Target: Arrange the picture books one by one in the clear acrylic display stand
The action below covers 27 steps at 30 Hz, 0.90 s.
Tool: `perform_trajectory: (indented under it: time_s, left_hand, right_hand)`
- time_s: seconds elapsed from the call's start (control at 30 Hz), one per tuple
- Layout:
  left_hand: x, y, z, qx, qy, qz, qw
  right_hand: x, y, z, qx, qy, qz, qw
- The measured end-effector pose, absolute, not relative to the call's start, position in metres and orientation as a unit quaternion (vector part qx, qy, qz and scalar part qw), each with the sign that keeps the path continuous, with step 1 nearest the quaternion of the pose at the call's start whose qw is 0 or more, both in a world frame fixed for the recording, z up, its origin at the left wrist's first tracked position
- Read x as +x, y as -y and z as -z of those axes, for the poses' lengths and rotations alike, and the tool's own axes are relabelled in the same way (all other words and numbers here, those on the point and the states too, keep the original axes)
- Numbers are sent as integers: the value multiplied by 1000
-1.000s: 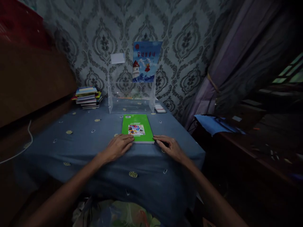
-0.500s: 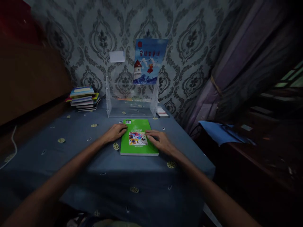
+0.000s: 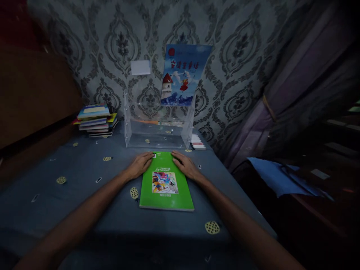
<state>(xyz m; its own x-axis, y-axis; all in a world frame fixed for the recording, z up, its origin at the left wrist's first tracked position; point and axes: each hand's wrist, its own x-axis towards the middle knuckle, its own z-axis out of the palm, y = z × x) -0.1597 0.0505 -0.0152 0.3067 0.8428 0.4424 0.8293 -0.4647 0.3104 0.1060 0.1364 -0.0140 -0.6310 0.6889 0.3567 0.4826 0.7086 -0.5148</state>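
A green book (image 3: 167, 200) with a colourful picture panel lies flat on the cloth-covered table, its print upside down to me. My left hand (image 3: 140, 165) rests at the book's far left corner, fingers stretched forward and fingertips touching the cover's edge beside the barcode. At the far right corner is my right hand (image 3: 185, 165), its fingers extended along the edge and the thumb near the cover. Neither hand is visibly closed around the book. Behind it stands a clear acrylic stand (image 3: 157, 140), with a blue storybook (image 3: 181, 80) upright at its upper right.
A stack of books (image 3: 97, 120) sits at the back left. A white card (image 3: 140, 67) shows above the stand's left side. Right of the stand lies a pixelated item (image 3: 198, 142). A blue sheet (image 3: 274, 176) lies beyond the table's right edge, below the curtain (image 3: 258, 112).
The view has tilted and come closer. Both hands have slid along the book's sides to its far corners; the right hand has left the picture panel. The book stays flat.
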Motion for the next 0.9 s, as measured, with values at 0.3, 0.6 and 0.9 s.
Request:
perform_trajectory:
  time_s: [0.3, 0.6, 0.9]
  left_hand:
    - [-158, -45, 9, 802, -526, -281, 25]
    - [-160, -45, 6, 811, -520, -268, 26]
    - [-160, -43, 5, 807, -524, -267, 50]
  right_hand:
    - [107, -139, 23, -327, 872, -207, 300]
    - [107, -136, 23, -330, 863, -218, 313]
    - [111, -131, 20, -329, 864, -233, 302]
